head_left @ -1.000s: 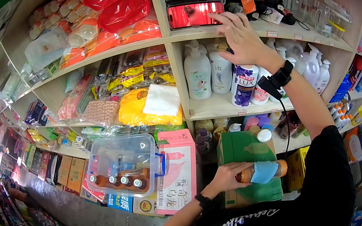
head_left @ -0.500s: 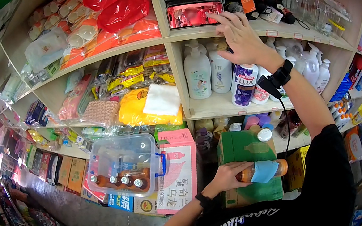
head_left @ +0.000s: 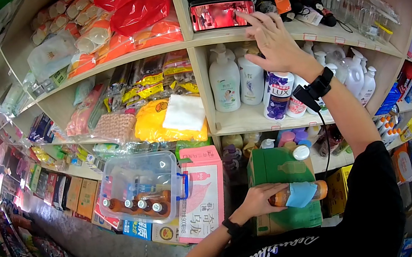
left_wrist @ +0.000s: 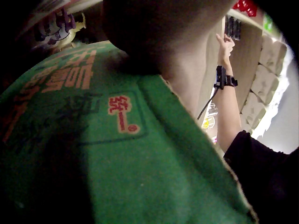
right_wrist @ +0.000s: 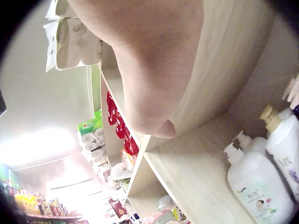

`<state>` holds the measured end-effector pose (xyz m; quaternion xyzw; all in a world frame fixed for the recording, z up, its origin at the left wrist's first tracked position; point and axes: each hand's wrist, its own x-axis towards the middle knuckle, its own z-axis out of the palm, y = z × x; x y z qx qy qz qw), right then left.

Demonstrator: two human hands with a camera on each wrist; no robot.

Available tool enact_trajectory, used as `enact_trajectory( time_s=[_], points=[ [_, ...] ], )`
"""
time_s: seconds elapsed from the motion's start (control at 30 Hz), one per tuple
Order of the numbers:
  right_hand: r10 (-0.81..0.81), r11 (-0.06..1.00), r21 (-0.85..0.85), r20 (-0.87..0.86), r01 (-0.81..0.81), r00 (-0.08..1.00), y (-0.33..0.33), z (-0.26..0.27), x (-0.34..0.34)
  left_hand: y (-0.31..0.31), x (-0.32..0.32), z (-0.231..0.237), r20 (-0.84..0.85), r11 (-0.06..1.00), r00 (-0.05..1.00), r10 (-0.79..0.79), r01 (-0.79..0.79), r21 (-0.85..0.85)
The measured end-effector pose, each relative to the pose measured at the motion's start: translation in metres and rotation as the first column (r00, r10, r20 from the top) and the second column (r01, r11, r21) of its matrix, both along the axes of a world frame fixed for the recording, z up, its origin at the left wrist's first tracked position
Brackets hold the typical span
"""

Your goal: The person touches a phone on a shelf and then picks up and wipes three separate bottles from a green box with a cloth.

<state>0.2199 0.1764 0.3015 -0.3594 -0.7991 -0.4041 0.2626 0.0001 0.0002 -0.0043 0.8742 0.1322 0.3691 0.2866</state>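
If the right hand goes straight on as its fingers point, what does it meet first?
The right hand would probably meet the phone first; a fingertip overlaps its lit screen in the head view, though whether they touch is unclear.

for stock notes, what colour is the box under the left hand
The box is green, clearest in the left wrist view.

Glossy Plastic, Matt Card, Pale Wood

In the head view, the phone (head_left: 217,16) at half past twelve has a glassy, glossy screen. At half past four, a smooth, shiny plastic bottle (head_left: 320,190) wears a matt blue wrap (head_left: 299,195), cloth or paper unclear. At four, the green carton (head_left: 270,169) is matt cardboard. At eight, the tub (head_left: 115,173) is clear plastic; at eleven, red bags (head_left: 140,14) are crinkled, glossy plastic. The shelving (head_left: 200,94), ten to two, is smooth, wood-grained.
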Motion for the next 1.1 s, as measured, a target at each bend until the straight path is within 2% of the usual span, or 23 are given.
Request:
enact_trajectory(
  time_s=[0.4, 1.1],
  points=[
    [0.017, 0.999, -0.032, -0.007, -0.017, 1.0, -0.0008, -0.0005, 0.0001, -0.0007, -0.0002, -0.0008, -0.022, 0.999, 1.0, -0.013, 0.012, -0.048],
    [0.017, 1.0, -0.024, -0.008, -0.017, 1.0, -0.004, 0.0002, 0.0033, 0.0003, 0.0005, -0.0035, -0.018, 0.999, 1.0, -0.016, 0.016, -0.035]
  ],
)
